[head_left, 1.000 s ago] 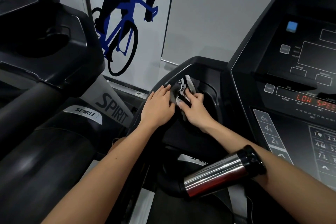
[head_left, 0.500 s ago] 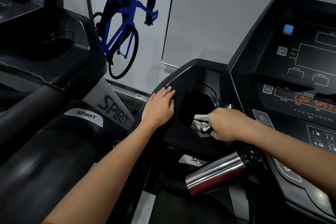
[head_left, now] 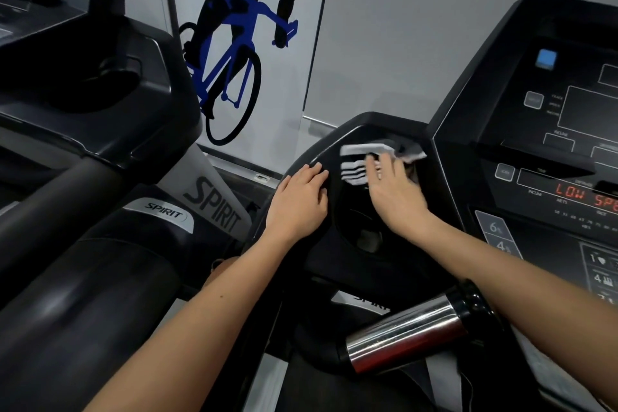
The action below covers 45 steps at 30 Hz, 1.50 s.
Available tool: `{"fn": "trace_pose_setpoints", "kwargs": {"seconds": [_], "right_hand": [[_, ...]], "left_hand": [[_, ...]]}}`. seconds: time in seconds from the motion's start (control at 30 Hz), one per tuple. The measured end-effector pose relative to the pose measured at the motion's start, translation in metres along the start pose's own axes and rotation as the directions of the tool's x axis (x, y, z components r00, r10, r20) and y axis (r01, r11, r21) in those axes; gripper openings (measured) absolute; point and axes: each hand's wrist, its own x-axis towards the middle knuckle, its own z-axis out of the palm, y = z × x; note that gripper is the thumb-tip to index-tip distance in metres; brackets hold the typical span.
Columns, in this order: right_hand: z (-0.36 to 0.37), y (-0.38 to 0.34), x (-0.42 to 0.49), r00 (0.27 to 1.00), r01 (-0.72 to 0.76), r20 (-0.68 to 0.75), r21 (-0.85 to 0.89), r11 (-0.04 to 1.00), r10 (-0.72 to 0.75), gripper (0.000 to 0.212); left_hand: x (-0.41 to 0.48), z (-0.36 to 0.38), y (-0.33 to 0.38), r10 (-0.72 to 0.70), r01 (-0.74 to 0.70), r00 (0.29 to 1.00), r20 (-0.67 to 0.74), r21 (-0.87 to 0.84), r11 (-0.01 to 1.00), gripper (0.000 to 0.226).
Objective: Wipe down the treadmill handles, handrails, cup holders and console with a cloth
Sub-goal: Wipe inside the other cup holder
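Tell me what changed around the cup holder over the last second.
The right hand swept the cloth from the near right rim of the cup holder, where it gripped it half a second ago, up to the far rim. Its fingers now lie spread over the cloth. The left hand stayed resting beside the left rim. The steel flask and the console did not change.

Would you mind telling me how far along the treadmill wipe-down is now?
Done: no surface visibly shows as finished. In hand: the right hand presses the cloth on the far rim of the cup holder; the left hand rests beside it. Left: the console and chrome handle, neither being touched.
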Motion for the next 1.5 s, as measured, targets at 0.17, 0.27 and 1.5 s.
{"fn": "trace_pose_setpoints", "kwargs": {"seconds": [0.17, 0.27, 1.5], "right_hand": [[-0.001, 0.003, 0.011, 0.954, 0.26, -0.138, -0.053, 0.964, -0.265, 0.05], [0.003, 0.009, 0.008, 0.962, 0.27, -0.013, -0.107, 0.957, -0.273, 0.037], [-0.023, -0.016, -0.033, 0.899, -0.304, 0.353, 0.929, 0.213, -0.259, 0.043]], "left_hand": [[0.0, -0.001, 0.001, 0.008, -0.008, 1.0, 0.001, 0.015, 1.0, 0.042], [0.0, -0.002, -0.001, 0.004, -0.004, 1.0, 0.021, 0.002, 1.0, 0.044], [0.007, 0.0, -0.008, -0.017, 0.019, 1.0, 0.013, -0.137, 0.99, 0.046]]}}
